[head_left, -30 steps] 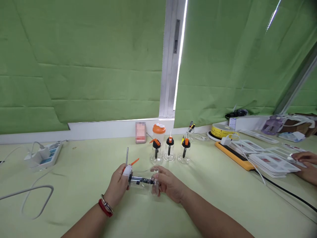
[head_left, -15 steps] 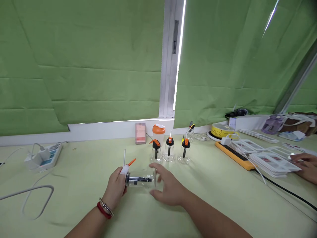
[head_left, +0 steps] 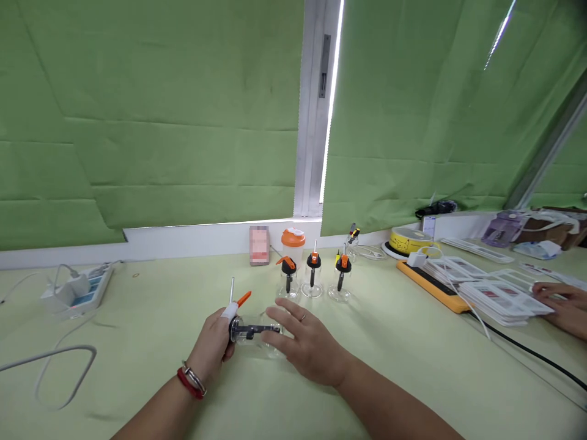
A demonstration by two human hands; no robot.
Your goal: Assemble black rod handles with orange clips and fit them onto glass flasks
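A clear glass bottle [head_left: 250, 342] with a black collar, a metal spout and an orange lever lies sideways above the table. My left hand [head_left: 213, 342] is wrapped round its collar end. Over the bottle's base is my right hand [head_left: 309, 342], with its fingers spread; whether they touch the glass I cannot tell. Behind stand three similar bottles with black and orange tops: a left one [head_left: 288, 282], a middle one [head_left: 312, 278] and a right one [head_left: 340, 281].
An orange-lidded cup [head_left: 293, 246] and a pink-screened phone [head_left: 259, 245] stand by the wall. A power strip [head_left: 94, 293] lies left. Right are an orange-edged strip [head_left: 433, 288], white card stacks [head_left: 498, 299] and another person's hands [head_left: 566, 305].
My right hand has moved left over the bottle's base, and its fingers now cover part of the glass. My left hand still holds the collar end.
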